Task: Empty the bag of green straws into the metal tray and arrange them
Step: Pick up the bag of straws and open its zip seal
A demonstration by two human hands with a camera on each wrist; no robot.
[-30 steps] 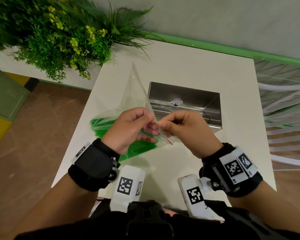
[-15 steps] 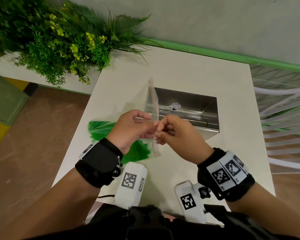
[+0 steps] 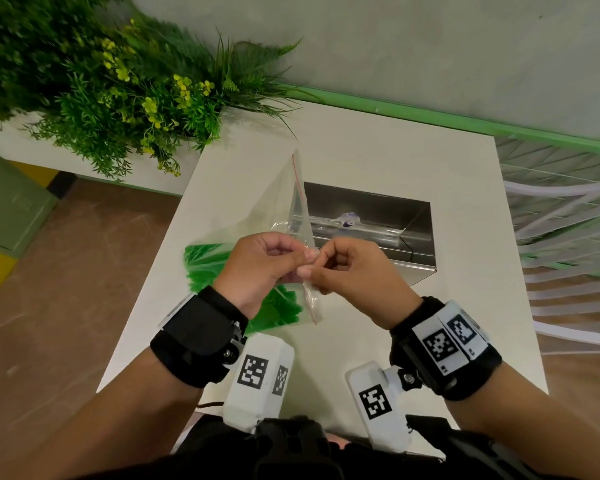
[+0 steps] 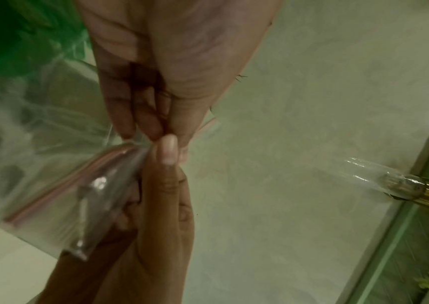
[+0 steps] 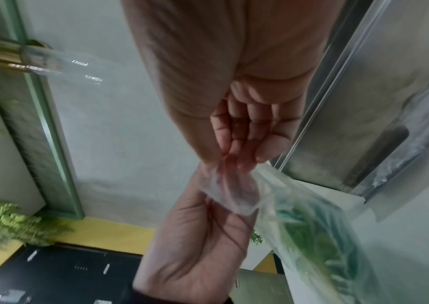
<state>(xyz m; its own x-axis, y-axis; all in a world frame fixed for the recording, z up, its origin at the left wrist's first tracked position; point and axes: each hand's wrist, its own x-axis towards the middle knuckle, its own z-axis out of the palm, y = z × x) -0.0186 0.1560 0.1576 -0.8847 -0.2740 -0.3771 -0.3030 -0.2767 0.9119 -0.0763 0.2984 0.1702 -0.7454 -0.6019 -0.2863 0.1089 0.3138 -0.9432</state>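
Clear plastic zip bag (image 3: pixel 284 216) w/ red seal line, frame centre: left hand (image 3: pixel 257 268) and right hand (image 3: pixel 354 271) both pinch its mouth. Green plastic straws (image 3: pixel 205 268) sag centre-left, above table. Rectangular metal tray (image 3: pixel 416 271) just beyond, centre-right. Risk: seal pops abruptly, straws spill short of tray. No legible brand; wrist tags coded only.

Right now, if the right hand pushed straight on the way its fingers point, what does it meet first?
The bag it already pinches at the zip edge, then almost at once the left hand, whose fingertips meet it there. The tray lies off to the side, probably out of that line.
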